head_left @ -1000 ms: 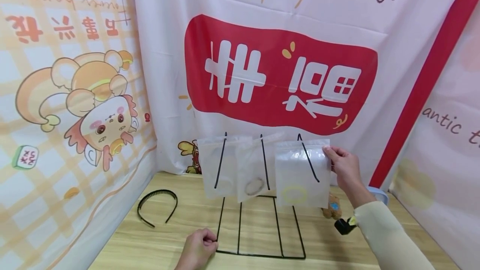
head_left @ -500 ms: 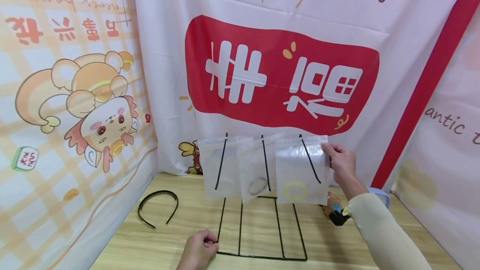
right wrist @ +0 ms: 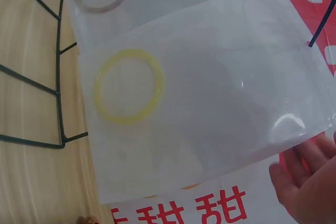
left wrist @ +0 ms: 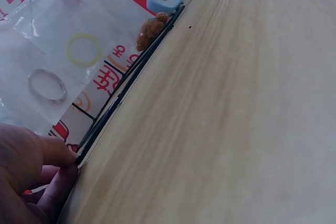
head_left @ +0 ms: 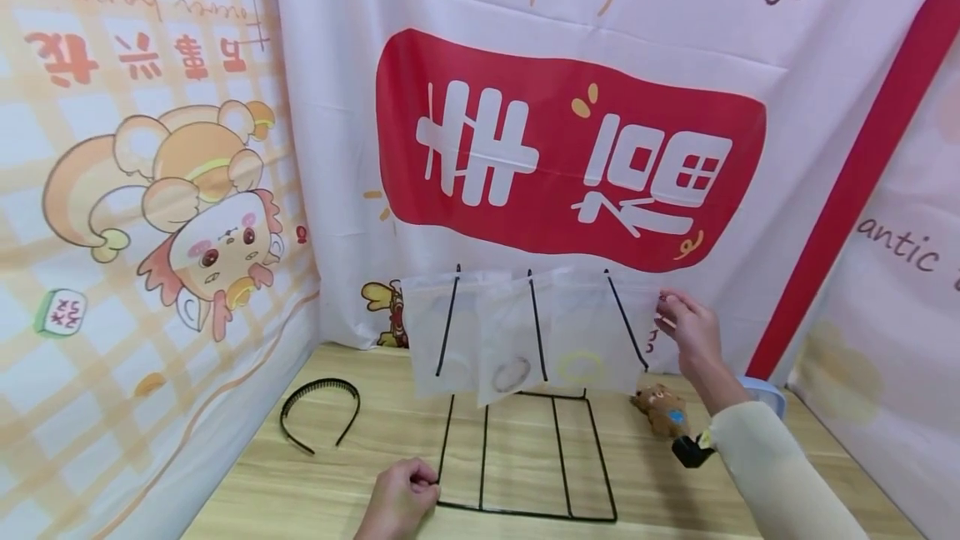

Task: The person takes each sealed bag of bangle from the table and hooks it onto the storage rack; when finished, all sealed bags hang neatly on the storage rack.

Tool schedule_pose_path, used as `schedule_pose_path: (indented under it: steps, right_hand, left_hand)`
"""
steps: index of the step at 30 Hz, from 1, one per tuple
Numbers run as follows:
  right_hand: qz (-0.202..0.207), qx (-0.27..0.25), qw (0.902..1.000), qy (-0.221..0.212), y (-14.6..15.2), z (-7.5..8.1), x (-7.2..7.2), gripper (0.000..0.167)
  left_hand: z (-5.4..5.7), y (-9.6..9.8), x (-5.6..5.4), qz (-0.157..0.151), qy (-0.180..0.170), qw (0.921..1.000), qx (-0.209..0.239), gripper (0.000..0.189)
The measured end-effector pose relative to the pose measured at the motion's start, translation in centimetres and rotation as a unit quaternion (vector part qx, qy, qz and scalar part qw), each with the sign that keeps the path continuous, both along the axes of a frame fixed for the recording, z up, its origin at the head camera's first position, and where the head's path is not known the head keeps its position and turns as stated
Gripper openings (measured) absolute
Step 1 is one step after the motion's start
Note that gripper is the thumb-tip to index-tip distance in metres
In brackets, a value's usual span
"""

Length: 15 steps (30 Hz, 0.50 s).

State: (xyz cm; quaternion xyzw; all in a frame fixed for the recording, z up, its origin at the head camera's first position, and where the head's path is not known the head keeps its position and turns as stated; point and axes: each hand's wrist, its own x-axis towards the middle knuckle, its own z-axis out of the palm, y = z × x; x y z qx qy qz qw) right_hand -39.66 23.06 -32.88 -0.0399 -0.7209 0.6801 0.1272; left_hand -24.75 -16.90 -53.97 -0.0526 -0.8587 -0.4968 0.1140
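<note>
My left hand [head_left: 400, 497] pinches the near left corner of a black wire display rack [head_left: 525, 512], whose base lies on the table. Three prong hooks rise from the rack, each carrying a clear plastic zip bag. Inside the right bag [right wrist: 210, 93] shows a yellow ring [right wrist: 128, 86]; a thin brownish ring [head_left: 512, 374] lies in the middle bag [head_left: 495, 298], and a pale ring shows faintly in the left bag [head_left: 431, 315]. Beside the right bag, my right hand [head_left: 692, 333] pinches its upper right edge, with the fingertips partly hidden in the right wrist view.
A black toothed headband [head_left: 321, 394] lies left of the rack. To its right are a small brown plush bear [head_left: 663, 411], a black object [head_left: 692, 452] close to the right sleeve, and a light blue item [left wrist: 164, 0]. Printed cloths hang behind and at both sides.
The right bag has swung back, its lower edge rising in view and its ring showing fainter. My right hand shifted slightly beside it. My left hand stays at the rack's corner.
</note>
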Motion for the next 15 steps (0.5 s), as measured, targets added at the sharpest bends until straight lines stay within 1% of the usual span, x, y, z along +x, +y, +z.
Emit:
schedule_pose_path:
  steps: [2,5,7,9,10,12,14,15]
  right_hand:
    - [-0.015,-0.007,0.9999,0.005,0.1,0.0,0.5,0.046]
    - [-0.048,-0.023,0.9985,0.009,0.1,-0.2,1.4,0.040]
    - [-0.068,-0.022,0.9974,0.011,0.1,-0.5,1.9,0.036]
    - [-0.077,-0.016,0.9968,0.011,0.2,-0.9,2.5,0.035]
    - [-0.081,-0.007,0.9966,0.014,0.2,-1.2,2.8,0.034]
    - [-0.083,0.032,0.9958,0.023,0.2,-2.0,3.5,0.034]
    - [-0.080,0.082,0.9927,0.038,0.2,-3.0,4.4,0.035]
    - [-0.076,0.112,0.9895,0.052,0.1,-3.5,4.8,0.035]
  left_hand:
    - [0.1,0.0,0.1,0.002,-0.006,1.0000,0.003,0.010]
    - [0.3,-0.1,0.1,0.004,-0.018,0.9997,0.013,0.010]
    - [0.5,-0.2,0.1,0.006,-0.022,0.9996,0.019,0.010]
    - [0.6,-0.3,0.0,0.005,-0.029,0.9992,0.026,0.009]
    - [0.7,-0.4,-0.1,0.006,-0.031,0.9991,0.027,0.009]
    - [0.8,-0.6,-0.2,0.004,-0.042,0.9986,0.032,0.007]
    - [0.9,-1.1,-0.4,-0.004,-0.061,0.9971,0.046,0.007]
    - [1.0,-1.4,-0.4,-0.009,-0.071,0.9958,0.057,0.009]
